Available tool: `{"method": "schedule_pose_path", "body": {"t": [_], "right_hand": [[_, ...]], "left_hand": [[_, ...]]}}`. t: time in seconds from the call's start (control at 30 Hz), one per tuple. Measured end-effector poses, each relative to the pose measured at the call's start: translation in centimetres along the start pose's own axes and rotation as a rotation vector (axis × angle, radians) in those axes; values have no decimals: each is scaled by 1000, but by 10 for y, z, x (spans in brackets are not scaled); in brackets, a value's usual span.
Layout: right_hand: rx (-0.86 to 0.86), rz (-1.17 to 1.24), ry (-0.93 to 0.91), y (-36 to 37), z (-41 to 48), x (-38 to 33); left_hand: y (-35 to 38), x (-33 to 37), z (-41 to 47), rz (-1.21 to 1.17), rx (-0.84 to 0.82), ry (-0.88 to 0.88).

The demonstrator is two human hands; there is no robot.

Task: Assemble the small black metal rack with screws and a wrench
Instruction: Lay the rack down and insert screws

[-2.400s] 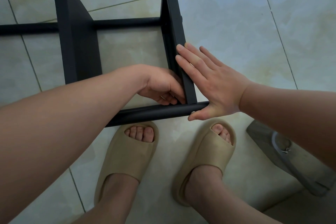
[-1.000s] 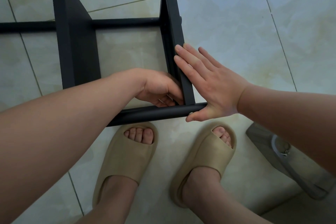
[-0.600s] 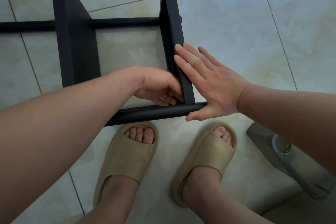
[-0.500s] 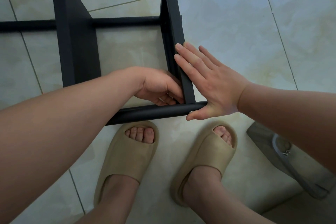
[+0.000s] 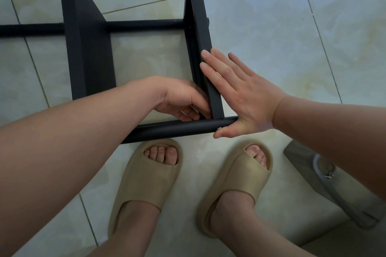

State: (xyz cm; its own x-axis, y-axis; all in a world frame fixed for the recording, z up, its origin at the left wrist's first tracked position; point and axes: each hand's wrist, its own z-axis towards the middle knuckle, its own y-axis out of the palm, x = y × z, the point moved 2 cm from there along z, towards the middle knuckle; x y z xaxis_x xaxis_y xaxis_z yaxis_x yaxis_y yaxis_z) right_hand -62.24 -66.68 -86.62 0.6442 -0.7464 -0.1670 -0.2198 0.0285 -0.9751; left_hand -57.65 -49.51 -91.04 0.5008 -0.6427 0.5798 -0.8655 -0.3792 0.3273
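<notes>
The black metal rack (image 5: 89,48) lies on the tiled floor, with round tubes and flat cross panels. My right hand (image 5: 246,98) presses flat, fingers straight, against the outer side of the right upright panel (image 5: 200,27), its thumb under the end of the near tube (image 5: 177,128). A small silver screw head (image 5: 218,128) shows by that thumb. My left hand (image 5: 183,100) reaches inside the frame at the same corner, fingers curled round something thin and metallic that I cannot make out.
My two feet in beige slippers (image 5: 146,179) stand just below the near tube. A grey flat object with a metal ring (image 5: 325,175) lies on the floor at the right.
My left hand has shifted slightly at the inner corner, its fingers working there. My right hand and the rack have stayed in place.
</notes>
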Motion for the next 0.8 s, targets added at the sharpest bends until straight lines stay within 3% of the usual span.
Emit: {"method": "schedule_pose_path", "body": {"t": [0.8], "right_hand": [[-1,0,5,0,2,1]], "left_hand": [[-6,4,-2,-13,40,11]]}}
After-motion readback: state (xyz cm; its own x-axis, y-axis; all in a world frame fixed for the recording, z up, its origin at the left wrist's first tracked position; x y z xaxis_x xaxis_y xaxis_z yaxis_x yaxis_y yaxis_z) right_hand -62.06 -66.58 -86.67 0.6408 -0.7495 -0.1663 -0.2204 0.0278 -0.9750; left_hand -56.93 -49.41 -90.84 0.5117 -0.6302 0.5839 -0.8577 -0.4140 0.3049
